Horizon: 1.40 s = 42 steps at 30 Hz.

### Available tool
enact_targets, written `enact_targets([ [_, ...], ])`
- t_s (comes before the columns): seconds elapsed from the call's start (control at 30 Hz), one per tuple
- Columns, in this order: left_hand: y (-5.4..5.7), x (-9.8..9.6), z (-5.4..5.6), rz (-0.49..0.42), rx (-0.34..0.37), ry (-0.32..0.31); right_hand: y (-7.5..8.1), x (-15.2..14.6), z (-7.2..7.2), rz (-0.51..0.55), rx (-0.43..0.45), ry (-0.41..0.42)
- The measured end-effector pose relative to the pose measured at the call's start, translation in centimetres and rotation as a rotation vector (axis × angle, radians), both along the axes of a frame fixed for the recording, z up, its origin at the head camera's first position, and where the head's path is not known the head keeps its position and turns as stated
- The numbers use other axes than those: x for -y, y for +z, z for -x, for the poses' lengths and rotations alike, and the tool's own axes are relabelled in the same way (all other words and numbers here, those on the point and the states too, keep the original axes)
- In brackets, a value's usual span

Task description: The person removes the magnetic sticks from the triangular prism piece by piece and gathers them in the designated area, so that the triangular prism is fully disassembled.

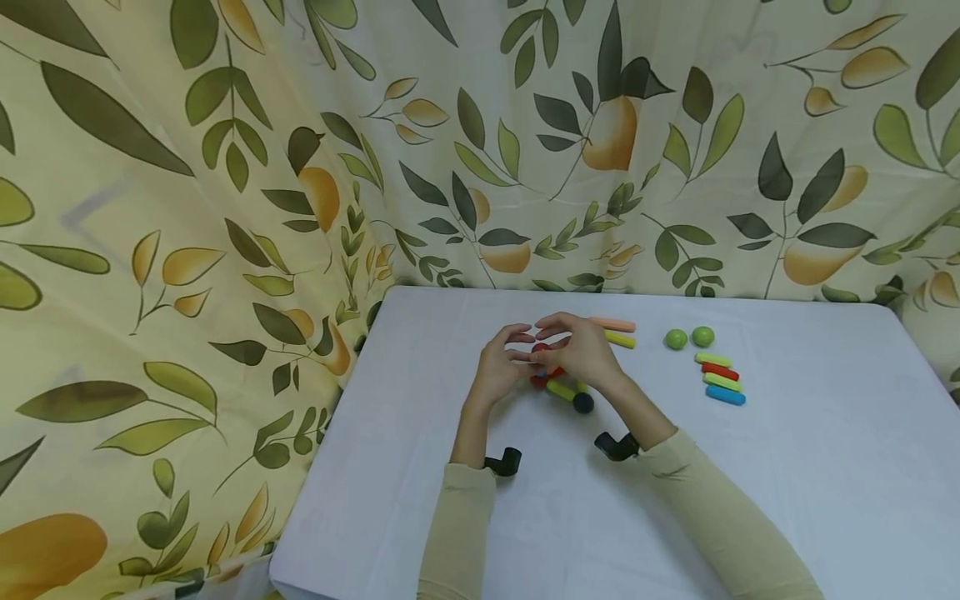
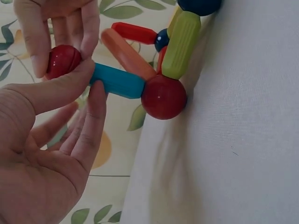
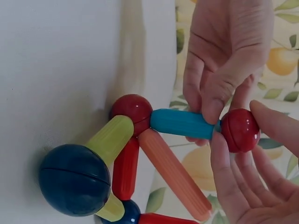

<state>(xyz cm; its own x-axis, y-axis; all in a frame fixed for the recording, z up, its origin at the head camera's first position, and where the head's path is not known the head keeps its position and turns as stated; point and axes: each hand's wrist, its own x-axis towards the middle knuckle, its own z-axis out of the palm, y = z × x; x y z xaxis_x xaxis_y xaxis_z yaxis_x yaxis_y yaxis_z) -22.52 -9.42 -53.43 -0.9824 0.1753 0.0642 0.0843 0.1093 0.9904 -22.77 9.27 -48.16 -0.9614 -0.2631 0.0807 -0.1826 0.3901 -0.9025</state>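
Note:
My left hand (image 1: 499, 367) pinches a blue rod (image 2: 119, 81) near its upper end between thumb and finger. Opposite it, my right hand (image 1: 590, 354) holds a red ball (image 3: 240, 130) in its fingertips, right at that end of the rod. The rod's lower end meets a second red ball (image 3: 132, 113) at table level. From this lower ball spread a yellow-green rod (image 3: 111, 139), a red rod (image 3: 126, 168) and an orange rod (image 3: 175, 175), which slants upward. A large dark blue ball (image 3: 74, 179) joins the yellow-green rod; a smaller dark blue ball (image 2: 161, 40) sits farther along.
Beyond the right hand lie an orange rod (image 1: 613, 324) and a yellow rod (image 1: 621, 340). Two green balls (image 1: 689, 337) stand farther right, above a row of short rods, including a red one (image 1: 720, 372) and a blue one (image 1: 725, 396). A patterned curtain (image 1: 480, 167) hangs behind the white table (image 1: 825, 467).

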Motion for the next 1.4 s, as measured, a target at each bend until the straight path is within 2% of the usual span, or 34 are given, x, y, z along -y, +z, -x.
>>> enact_targets([
  [0.13, 0.0, -0.1, -0.1, 0.034, -0.026, 0.010, 0.2, -0.2, -0.1, 0.062, 0.015, -0.003],
  [0.27, 0.0, 0.0, -0.1, 0.019, -0.053, -0.004, 1.2, -0.3, -0.2, 0.112, -0.008, -0.020],
  [0.4, 0.0, 0.1, -0.1, -0.005, -0.045, -0.018, 2.0, -0.7, -0.3, 0.109, -0.025, -0.027],
  [0.6, 0.0, 0.0, -0.3, -0.011, -0.026, -0.010, 1.8, -2.1, 0.0, 0.122, -0.010, -0.040],
  [0.8, 0.5, 0.0, -0.4, 0.017, -0.012, -0.006, 1.6, -4.2, 0.5, 0.044, -0.042, -0.132],
  [1.07, 0.7, 0.1, -0.6, -0.003, -0.013, -0.012, 1.5, -7.9, 1.0, 0.016, 0.012, -0.237],
  [1.4, 0.6, 0.1, -0.6, -0.024, 0.005, -0.012, 1.1, -11.9, 1.7, -0.070, 0.014, -0.332],
])
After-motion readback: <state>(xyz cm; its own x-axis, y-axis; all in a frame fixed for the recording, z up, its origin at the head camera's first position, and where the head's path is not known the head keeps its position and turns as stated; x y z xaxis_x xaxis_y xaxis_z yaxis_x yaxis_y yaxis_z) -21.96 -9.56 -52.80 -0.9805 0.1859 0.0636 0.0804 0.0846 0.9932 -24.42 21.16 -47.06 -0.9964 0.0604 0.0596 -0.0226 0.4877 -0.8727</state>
